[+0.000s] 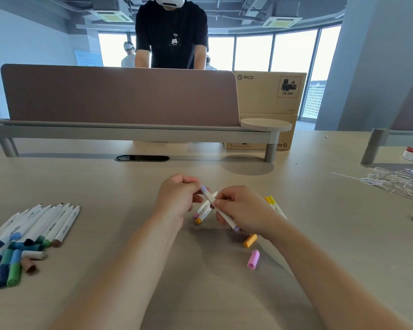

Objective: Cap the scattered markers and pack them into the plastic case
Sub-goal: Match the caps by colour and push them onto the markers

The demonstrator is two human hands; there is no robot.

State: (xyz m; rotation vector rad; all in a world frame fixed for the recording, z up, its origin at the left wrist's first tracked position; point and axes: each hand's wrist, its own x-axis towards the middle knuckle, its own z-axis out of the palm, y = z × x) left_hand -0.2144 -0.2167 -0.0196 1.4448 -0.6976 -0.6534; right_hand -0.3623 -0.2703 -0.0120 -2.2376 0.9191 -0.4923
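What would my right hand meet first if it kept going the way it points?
The right hand would probably meet the left hand first, just across the lavender marker both hold.

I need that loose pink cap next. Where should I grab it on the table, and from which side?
Pinch the pink cap across its long sides near mid-length, coming from above. It lies on its side on the table, apart from the orange cap, open end apparently toward the wearer, so keep that end free.

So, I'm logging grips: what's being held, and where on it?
A lavender marker: the left hand pinches its lavender top end, the right hand grips the white barrel.
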